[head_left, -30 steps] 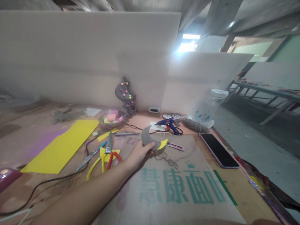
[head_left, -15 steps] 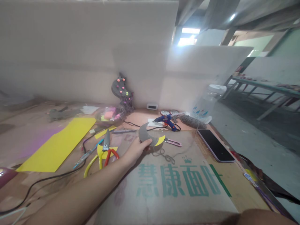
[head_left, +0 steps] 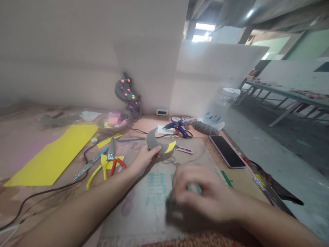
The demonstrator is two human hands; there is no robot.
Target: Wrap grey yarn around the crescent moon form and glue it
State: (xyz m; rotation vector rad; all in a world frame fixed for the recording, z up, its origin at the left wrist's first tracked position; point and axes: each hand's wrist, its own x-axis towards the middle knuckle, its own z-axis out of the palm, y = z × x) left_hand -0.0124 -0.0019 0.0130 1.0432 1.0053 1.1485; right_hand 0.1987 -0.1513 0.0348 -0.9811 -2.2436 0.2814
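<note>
My left hand (head_left: 146,157) pinches a grey crescent moon (head_left: 153,141) with thumb on top; a yellow paper tip (head_left: 170,146) shows at its right end. Grey yarn (head_left: 171,160) lies in loose loops just below the crescent and trails right. My right hand (head_left: 203,192) hovers over the printed board (head_left: 154,219), fingers curled and smeared by motion. Whether anything is between those fingers cannot be seen. Behind the crescent, a blue glue gun (head_left: 180,128) rests near a pink-handled cutter (head_left: 183,149).
Yellow-and-red-handled scissors (head_left: 111,159) and a yellow sheet (head_left: 55,154) lie left. On the right are a phone (head_left: 227,152), a clear plastic jar (head_left: 219,108) and a yarn bundle (head_left: 204,127). A decorated grey moon (head_left: 124,91) stands at the back beside a bowl (head_left: 113,123). A black cable (head_left: 51,193) crosses the left.
My right hand has come in from the lower right to over the board. My left hand still holds the crescent; the view has shifted slightly.
</note>
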